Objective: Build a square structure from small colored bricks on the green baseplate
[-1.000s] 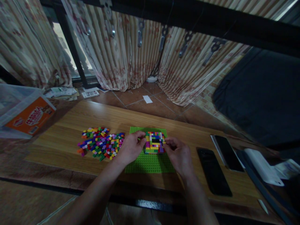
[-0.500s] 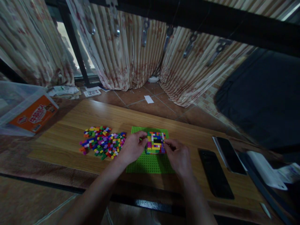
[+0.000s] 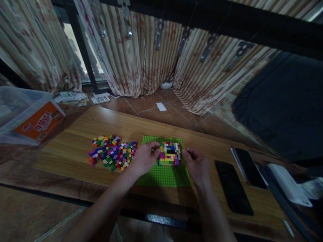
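A square structure of colourful toy bricks [image 3: 171, 158], with a dark gap in its middle, stands on a green studded baseplate [image 3: 164, 178]. My left hand [image 3: 143, 159] is at the structure's left side, its thumb and index finger bent against that edge. Just off the right side is my right hand [image 3: 198, 164], thumb and fingers drawn together; whatever may be between them is too small to make out. To the left of my left hand lies a loose pile of small multicoloured bricks [image 3: 111, 153], partly hidden behind that hand.
Everything sits on a low wooden table [image 3: 73, 148]. A black phone [image 3: 233, 188] and another dark phone [image 3: 249, 168] lie at the right. A clear plastic tub [image 3: 25, 104] with an orange label stands at the left. Striped curtains [image 3: 126, 64] hang behind.
My right hand has moved from the structure's right edge a little to the right, leaving a gap. My left hand stays at the left edge. The view has shifted slightly.
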### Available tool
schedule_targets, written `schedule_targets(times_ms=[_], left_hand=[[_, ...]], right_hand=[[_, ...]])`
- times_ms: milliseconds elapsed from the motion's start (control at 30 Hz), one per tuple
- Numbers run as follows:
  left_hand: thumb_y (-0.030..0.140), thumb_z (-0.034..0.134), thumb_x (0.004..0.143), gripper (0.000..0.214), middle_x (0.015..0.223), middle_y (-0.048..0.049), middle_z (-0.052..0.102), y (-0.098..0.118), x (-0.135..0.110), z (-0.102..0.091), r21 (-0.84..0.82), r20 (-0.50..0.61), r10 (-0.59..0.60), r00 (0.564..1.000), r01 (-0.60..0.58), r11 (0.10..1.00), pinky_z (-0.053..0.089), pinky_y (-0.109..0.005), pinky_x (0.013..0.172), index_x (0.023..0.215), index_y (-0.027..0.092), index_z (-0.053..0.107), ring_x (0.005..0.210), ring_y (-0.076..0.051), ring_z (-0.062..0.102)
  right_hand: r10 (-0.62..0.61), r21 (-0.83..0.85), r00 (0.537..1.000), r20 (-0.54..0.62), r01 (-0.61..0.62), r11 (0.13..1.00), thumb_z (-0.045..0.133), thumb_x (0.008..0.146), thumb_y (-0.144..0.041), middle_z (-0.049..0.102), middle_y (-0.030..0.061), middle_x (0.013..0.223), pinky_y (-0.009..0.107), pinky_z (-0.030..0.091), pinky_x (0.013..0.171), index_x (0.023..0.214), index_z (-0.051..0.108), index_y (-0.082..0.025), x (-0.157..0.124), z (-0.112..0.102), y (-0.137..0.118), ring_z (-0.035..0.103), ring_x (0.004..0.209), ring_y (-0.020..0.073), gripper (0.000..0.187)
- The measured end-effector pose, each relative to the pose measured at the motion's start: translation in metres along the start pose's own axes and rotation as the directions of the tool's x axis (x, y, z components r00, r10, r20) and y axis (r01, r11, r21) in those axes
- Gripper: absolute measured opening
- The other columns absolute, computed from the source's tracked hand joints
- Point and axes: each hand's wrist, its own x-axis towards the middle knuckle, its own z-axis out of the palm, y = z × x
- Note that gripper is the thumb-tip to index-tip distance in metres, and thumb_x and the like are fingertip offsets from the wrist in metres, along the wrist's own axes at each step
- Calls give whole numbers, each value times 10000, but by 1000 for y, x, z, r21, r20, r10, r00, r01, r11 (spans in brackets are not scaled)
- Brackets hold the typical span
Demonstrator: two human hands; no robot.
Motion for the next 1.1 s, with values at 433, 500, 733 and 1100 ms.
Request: schedule_targets(times_ms=[433,500,733,1100], left_hand=[[281,524,870,267,976,-75,734,-2,-2,8,54,39,22,999,-24,998,512,-296,751,1069,173,665,851,-200,674],[264,513,873,248,966,-72,733,-1,-2,9,52,39,35,999,-37,998,511,-297,759,1042,174,671,861,-200,671],[275,514,877,343,1041,-104,724,-2,2,15,80,13,12,1000,-13,997,521,-306,799,1166,144,644,883,-204,673],[161,479,838,309,908,-44,754,-36,12,-52,254,-231,-93,968,152,955,530,-290,790,1033,207,715,821,-182,684]], right_hand=[[162,176,981,111,-180,968,761,622,-516,721,73,729,306,511,574,816,714,-133,6,13,7,654,651,201,433],[155,195,981,114,-176,965,767,616,-514,719,69,732,310,518,578,825,710,-133,6,13,8,653,648,198,439],[192,302,970,149,-230,925,717,656,-595,705,52,694,276,497,538,784,698,-143,2,10,7,625,580,163,470],[227,316,974,-26,-207,926,715,649,-605,649,39,661,238,432,458,751,680,-153,10,-7,12,520,508,115,464]])
